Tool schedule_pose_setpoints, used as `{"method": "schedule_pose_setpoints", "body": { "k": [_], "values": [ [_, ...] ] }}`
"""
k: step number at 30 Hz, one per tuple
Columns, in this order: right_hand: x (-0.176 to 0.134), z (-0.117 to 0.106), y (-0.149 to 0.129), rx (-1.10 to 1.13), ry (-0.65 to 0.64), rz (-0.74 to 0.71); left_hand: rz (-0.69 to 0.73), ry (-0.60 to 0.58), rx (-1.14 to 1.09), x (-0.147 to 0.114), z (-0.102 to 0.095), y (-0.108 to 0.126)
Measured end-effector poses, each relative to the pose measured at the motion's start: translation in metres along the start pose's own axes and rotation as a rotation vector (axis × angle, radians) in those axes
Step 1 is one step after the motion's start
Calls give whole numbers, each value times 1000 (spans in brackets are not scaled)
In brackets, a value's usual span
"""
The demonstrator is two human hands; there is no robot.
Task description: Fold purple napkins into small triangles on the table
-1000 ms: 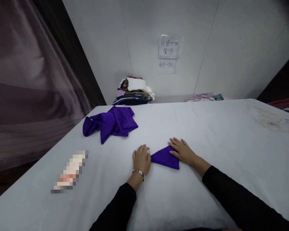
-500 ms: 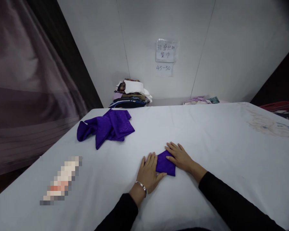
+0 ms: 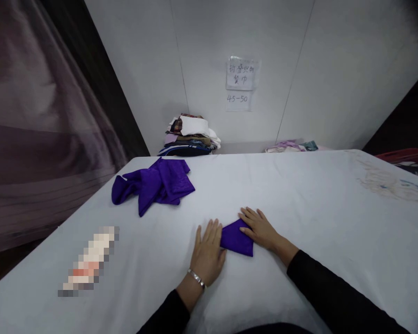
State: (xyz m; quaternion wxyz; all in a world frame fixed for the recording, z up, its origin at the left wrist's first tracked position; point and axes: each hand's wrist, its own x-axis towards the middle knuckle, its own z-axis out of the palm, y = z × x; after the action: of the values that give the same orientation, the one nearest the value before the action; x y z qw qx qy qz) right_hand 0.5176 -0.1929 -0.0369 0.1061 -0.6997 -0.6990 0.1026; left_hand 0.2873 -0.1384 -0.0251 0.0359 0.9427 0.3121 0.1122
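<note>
A small folded purple cloth lies flat on the white-covered table, close to me. My left hand rests flat with fingers spread, touching the cloth's left edge; a bracelet circles its wrist. My right hand presses flat on the cloth's right part. Neither hand grips anything. A loose heap of purple cloths sits farther off at the left.
A stack of folded fabrics stands at the far edge by the wall, with more cloth to its right. Two paper notes hang on the wall. A blurred-out object lies at the near left. A curtain hangs on the left.
The purple cloth went from a wide triangle to a smaller folded shape. My left hand slid over it and now lies flat at its left edge. My right hand stayed on it.
</note>
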Motion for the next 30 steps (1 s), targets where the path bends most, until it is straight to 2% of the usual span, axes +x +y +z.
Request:
{"method": "schedule_pose_setpoints", "body": {
  "k": [2,5,9,15,24,30],
  "values": [
    [-1,0,0,-6,7,2,100,-36,-45,7,3,9],
    [0,1,-1,-15,15,8,123,-107,-81,18,12,11],
    [14,2,-5,-40,40,43,75,-131,-59,34,21,-5],
    [39,5,-12,-60,77,110,24,-124,-34,54,14,-33],
    [17,8,-12,1,113,88,79,-159,-41,41,12,-34],
    [3,-3,16,296,197,73,133,-136,-70,36,16,-43]
  ]
}}
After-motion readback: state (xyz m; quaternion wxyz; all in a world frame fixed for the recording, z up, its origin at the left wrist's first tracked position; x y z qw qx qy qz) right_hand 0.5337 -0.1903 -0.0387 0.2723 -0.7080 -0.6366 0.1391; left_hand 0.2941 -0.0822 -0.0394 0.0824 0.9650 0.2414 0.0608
